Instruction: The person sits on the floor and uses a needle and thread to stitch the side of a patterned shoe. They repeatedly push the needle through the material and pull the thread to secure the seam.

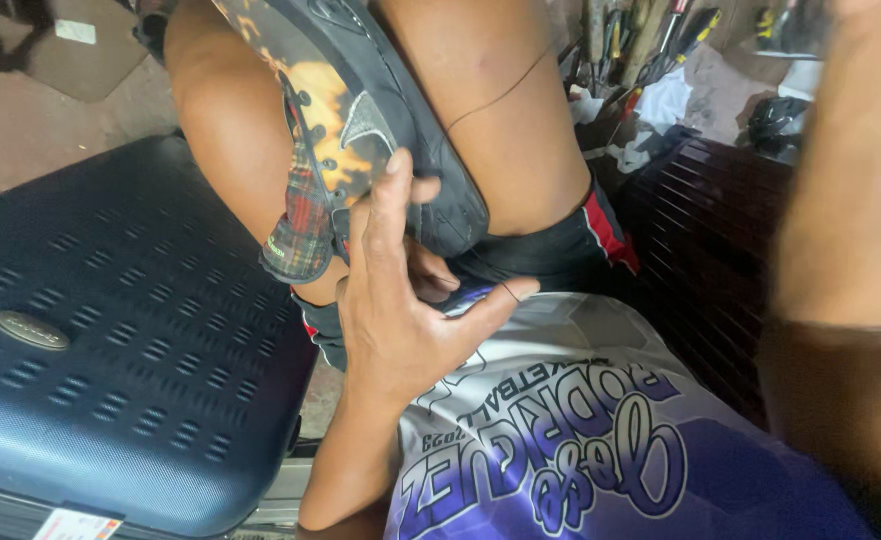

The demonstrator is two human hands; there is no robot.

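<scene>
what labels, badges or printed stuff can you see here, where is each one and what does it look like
Oval badge: grey metal, on the dark blue suitcase lid, left.
Sticker: white with a red corner, on the suitcase's lower edge.
Shirt print: purple lettering outlined white, on the person's shirt, bottom centre.
</scene>
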